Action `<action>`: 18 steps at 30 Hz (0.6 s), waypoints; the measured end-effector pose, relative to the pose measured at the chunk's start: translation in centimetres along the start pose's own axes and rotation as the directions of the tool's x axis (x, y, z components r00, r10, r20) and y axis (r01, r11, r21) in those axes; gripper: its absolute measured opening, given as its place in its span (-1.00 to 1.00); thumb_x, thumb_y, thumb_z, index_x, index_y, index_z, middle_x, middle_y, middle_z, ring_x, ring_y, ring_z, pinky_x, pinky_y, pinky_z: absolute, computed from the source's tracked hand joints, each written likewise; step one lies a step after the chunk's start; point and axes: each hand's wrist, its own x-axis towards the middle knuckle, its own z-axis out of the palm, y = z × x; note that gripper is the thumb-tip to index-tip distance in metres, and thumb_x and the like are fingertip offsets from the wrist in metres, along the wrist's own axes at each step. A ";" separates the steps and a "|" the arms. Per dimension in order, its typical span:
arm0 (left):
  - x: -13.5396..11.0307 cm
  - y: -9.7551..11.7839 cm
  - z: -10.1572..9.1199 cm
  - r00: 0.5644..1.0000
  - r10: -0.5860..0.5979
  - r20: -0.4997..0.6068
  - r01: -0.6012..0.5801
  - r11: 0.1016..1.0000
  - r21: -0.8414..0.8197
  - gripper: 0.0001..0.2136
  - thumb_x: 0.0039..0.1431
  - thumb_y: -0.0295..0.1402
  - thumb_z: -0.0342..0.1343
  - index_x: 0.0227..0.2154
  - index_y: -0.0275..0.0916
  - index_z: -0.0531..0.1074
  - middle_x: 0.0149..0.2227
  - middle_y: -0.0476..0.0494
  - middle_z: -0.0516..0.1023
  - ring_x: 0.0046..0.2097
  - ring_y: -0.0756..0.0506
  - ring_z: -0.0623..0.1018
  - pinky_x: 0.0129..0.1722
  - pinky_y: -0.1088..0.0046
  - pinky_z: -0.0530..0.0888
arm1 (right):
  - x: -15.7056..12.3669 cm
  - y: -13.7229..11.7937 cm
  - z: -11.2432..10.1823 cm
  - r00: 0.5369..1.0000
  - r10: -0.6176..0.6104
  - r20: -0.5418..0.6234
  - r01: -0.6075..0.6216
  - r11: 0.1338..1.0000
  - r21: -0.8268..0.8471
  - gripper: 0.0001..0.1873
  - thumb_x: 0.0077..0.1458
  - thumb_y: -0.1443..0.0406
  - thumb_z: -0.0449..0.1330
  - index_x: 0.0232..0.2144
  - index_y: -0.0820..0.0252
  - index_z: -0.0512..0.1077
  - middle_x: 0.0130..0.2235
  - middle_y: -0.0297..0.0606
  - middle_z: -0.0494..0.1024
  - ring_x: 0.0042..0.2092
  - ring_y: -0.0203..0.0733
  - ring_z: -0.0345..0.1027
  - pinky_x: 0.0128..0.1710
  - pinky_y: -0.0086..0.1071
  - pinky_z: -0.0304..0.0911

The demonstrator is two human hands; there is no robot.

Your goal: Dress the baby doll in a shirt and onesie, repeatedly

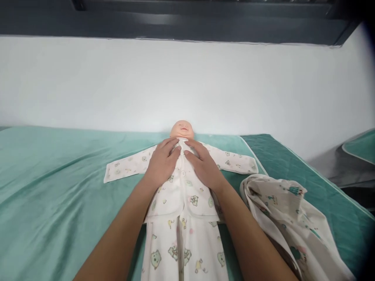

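A baby doll (182,130) lies on its back with its head toward the wall. It wears a white jacket (172,197) printed with small bears, its long sleeves spread out to both sides, and matching white trousers (202,249). My left hand (164,162) rests on the left half of the jacket's chest, fingers stretched toward the collar. On the other half lies my right hand (202,162), its fingers also extended near the neck opening. Between the two hands runs the jacket's front edge, with a button (183,173) just below them.
A crumpled white printed cloth (288,218) lies to the right, beside my right forearm. Green sheets (58,203) cover the bed. A white wall (187,82) stands behind the doll, and a dark metal frame (187,21) runs overhead.
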 end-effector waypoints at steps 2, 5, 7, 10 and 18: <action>-0.1 0.0 0.0 1.000 0.011 0.000 -0.011 1.000 0.000 -0.63 0.31 -0.21 -0.09 0.10 -0.09 0.42 0.23 -0.06 0.38 0.27 -0.18 0.32 0.28 0.19 0.23 | 0.1 -0.1 0.0 1.000 -0.015 0.019 0.015 1.000 -0.015 -0.61 0.22 0.13 0.10 0.07 0.03 0.39 0.25 -0.27 0.33 0.30 -0.08 0.10 0.33 -0.09 -0.07; -0.3 0.1 -0.1 0.999 0.032 0.008 -0.033 0.999 0.010 -0.62 0.32 -0.22 -0.11 0.11 -0.10 0.41 0.23 -0.06 0.38 0.26 -0.17 0.32 0.29 0.20 0.22 | 0.1 -0.2 0.0 0.999 -0.020 0.037 0.022 0.998 -0.058 -0.60 0.24 0.10 0.08 0.09 0.02 0.38 0.25 -0.25 0.32 0.30 -0.06 0.08 0.33 -0.05 -0.08; -0.4 0.2 -0.2 0.999 0.034 0.023 -0.034 0.999 0.012 -0.61 0.33 -0.21 -0.12 0.12 -0.08 0.41 0.24 -0.04 0.37 0.26 -0.15 0.31 0.29 0.22 0.22 | 0.0 -0.3 0.0 0.999 -0.017 0.041 0.021 0.995 -0.099 -0.59 0.26 0.08 0.06 0.10 0.00 0.37 0.26 -0.26 0.31 0.31 -0.05 0.07 0.33 -0.03 -0.09; -0.5 0.4 -0.4 0.999 0.026 0.042 -0.027 1.000 0.009 -0.61 0.34 -0.20 -0.14 0.13 -0.03 0.40 0.25 -0.01 0.36 0.28 -0.13 0.29 0.30 0.23 0.21 | -0.1 -0.3 0.0 0.999 -0.003 0.045 0.010 0.987 -0.162 -0.57 0.28 0.06 0.02 0.14 -0.03 0.35 0.28 -0.27 0.28 0.33 -0.04 0.05 0.34 -0.02 -0.09; -0.4 0.1 -0.3 0.997 0.062 0.043 -0.063 0.998 0.020 -0.61 0.35 -0.23 -0.14 0.15 -0.01 0.40 0.23 -0.02 0.37 0.27 -0.15 0.31 0.29 0.21 0.22 | 0.0 0.2 0.1 0.996 0.015 0.086 0.004 0.976 -0.217 -0.52 0.27 0.02 0.00 0.18 -0.07 0.33 0.33 -0.28 0.21 0.36 -0.01 -0.01 0.35 0.03 -0.12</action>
